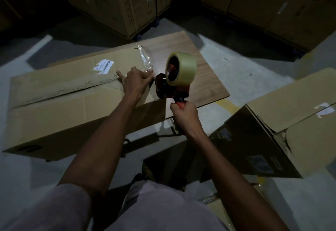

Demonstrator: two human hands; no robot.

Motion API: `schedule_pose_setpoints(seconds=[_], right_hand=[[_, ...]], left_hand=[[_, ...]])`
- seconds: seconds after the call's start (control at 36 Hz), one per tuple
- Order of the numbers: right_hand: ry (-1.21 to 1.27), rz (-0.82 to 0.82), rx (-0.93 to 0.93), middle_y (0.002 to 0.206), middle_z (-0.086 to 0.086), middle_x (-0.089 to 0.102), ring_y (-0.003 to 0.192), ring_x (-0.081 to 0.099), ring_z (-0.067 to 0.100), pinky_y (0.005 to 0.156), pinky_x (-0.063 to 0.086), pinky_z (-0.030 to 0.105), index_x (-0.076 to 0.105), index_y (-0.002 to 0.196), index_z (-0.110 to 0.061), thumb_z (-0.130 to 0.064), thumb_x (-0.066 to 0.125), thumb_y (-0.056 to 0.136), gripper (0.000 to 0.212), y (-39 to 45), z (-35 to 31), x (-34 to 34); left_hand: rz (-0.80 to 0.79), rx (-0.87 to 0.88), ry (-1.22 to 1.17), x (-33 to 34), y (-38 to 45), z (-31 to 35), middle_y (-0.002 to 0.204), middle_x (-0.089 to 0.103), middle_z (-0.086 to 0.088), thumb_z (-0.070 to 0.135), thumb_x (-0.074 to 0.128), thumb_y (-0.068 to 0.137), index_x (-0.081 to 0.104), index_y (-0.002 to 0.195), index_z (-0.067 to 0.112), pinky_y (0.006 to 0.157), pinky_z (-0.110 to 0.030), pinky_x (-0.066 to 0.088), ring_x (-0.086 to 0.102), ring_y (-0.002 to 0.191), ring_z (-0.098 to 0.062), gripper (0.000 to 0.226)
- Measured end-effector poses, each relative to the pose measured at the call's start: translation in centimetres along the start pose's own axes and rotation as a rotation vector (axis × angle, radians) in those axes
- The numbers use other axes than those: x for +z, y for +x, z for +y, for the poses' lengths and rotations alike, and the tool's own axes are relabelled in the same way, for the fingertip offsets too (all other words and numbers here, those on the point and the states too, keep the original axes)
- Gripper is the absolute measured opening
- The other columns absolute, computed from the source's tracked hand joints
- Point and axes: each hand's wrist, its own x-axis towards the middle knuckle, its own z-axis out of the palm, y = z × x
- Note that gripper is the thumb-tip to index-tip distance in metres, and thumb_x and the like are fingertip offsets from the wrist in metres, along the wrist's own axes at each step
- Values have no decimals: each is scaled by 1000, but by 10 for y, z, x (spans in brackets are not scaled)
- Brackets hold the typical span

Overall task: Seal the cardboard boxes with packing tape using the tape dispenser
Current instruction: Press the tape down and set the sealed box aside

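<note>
On the cardboard box [54,103], left hand [135,81] pinching loose tape [146,60], right hand [185,116] fingers around dispenser [172,87] handle.

The person is wearing a pale, greyish-lilac short-sleeved shirt [158,210], its loose sleeve [54,207] ending above the elbow, leaving both forearms, the left hand [135,81] and the right hand [187,116] bare.

Matt brown cardboard box [54,107]; glossy clear tape [145,58] crinkles on it. Wood-grain board [205,78] beneath, smooth. Red plastic dispenser [172,87].
</note>
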Motion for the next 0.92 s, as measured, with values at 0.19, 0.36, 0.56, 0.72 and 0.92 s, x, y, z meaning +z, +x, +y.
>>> schedule_pose_setpoints(seconds=[0.19,0.36,0.56,0.72,0.92], right_hand=[[-15,18,41,71,6,55,42,53,9,41,42,23,59,93,-14,-32,61,95,17,-15,12,-8],[-68,39,55,76,9,59,55,60,19,47,49,28,60,97,-15,-36,61,94,21,-24,24,-12],[-82,72,61,71,8,56,52,53,19,47,49,32,60,95,-11,-33,63,95,22,-25,23,-8],[-16,124,88,72,6,55,54,52,19,50,47,34,59,96,-17,-34,63,93,19,-31,31,6],[55,153,80,71,4,53,47,49,11,44,44,28,59,96,-16,-29,65,95,14,-33,36,12]], left_hand=[[-25,25,55,-1,1,0,134,63,-13,58,60,94,73,122,35,120,-61,-11,48,137,-25,38],[-44,34,51,1,3,-4,128,67,-10,60,58,93,73,121,36,120,-63,-10,50,135,-24,40],[-41,160,65,1,-2,-1,140,61,-14,42,60,99,74,121,26,122,-62,-7,45,141,-29,31],[-87,154,-85,1,-14,2,137,65,-7,35,67,96,75,118,22,122,-60,-5,40,145,-23,27],[-132,91,-117,2,-25,0,124,72,3,42,63,97,76,115,29,119,-63,-7,42,144,-17,26]])
